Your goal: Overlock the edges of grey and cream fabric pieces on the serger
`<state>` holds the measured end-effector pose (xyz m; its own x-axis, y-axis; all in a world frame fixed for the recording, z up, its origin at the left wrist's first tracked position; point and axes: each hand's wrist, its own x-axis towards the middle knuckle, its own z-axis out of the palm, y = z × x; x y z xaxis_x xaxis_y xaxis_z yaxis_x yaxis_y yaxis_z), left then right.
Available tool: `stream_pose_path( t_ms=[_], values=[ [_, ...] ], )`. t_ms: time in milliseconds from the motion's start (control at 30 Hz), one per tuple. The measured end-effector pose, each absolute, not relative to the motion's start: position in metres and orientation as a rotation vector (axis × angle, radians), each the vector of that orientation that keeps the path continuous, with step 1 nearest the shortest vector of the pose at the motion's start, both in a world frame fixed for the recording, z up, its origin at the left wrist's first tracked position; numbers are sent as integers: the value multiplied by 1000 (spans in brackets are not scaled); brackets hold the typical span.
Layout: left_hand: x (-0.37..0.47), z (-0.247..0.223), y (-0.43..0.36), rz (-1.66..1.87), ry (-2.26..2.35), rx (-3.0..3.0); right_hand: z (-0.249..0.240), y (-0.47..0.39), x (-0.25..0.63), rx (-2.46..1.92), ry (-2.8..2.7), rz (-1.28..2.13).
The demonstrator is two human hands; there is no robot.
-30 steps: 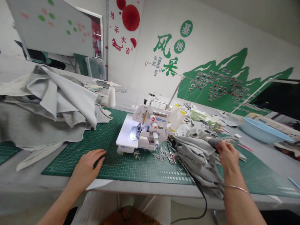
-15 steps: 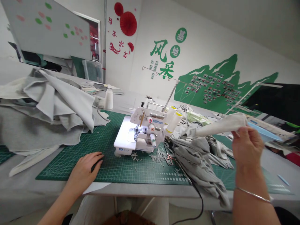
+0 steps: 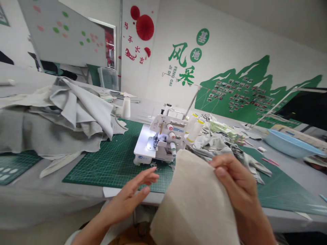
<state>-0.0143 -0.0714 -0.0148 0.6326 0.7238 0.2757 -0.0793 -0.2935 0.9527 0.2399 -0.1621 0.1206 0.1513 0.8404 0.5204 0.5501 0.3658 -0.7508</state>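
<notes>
We sit at a long grey counter (image 3: 38, 200) against a white wall painted with green mountains (image 3: 255, 92) and hung with two red paper fans (image 3: 144, 27). Two green cutting mats lie on it: a big one (image 3: 112, 163) under the work, a smaller one (image 3: 15, 166) at far left. One white serger (image 3: 159, 144) stands on the big mat, with two yellow-topped thread cones (image 3: 194, 129) just behind it and a third, plain white cone (image 3: 126, 107) farther back. One heap of grey fabric (image 3: 58, 119) covers the left side, another heap (image 3: 219, 146) lies right of the serger, and one blue basin (image 3: 288, 144) sits far right. Our right hand (image 3: 237, 183) pinches the top edge of a beige cloth (image 3: 194, 204), raised close in front of us over the counter edge. Our left hand (image 3: 133, 197) is open, fingers spread, holding nothing, just beside the cloth.
</notes>
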Motion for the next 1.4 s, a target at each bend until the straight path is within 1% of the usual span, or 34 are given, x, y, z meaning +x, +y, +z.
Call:
stream_pose_path(
  t_ms=[33, 100, 267, 433, 633, 767, 833, 1000, 1133, 1233, 1333, 1400],
  values=[
    [-6, -7, -76, 811, 395, 1574, 112, -157, 232, -1264, -1600, 388],
    [5, 5, -80, 805, 280, 1398, 96, -147, 220, -1219, -1667, 521],
    [12, 19, -72, 976, 458, 1237, 73, -139, 208, -1138, -1604, 810],
    [12, 24, -72, 969, 504, 1156, 62, -142, 202, -1049, -1575, 1019],
    [7, 30, -79, 1059, 641, 1226, 48, -142, 203, -1042, -1450, 1093],
    [4, 34, -83, 1044, 679, 1220, 47, -142, 205, -1067, -1507, 1071],
    [4, 35, -85, 1002, 669, 1212, 50, -142, 204, -1095, -1593, 945],
    [1, 39, -87, 880, 669, 1177, 61, -143, 195, -1063, -1776, 483],
    [-8, 41, -84, 755, 656, 1140, 61, -148, 189, -1022, -1721, 279],
    [-19, 40, -76, 767, 676, 1100, 56, -158, 195, -944, -1617, 360],
    [-35, 40, -62, 940, 777, 1083, 50, -173, 213, -799, -1495, 659],
    [-47, 42, -51, 1129, 883, 1125, 48, -180, 229, -739, -1562, 864]
  ],
)
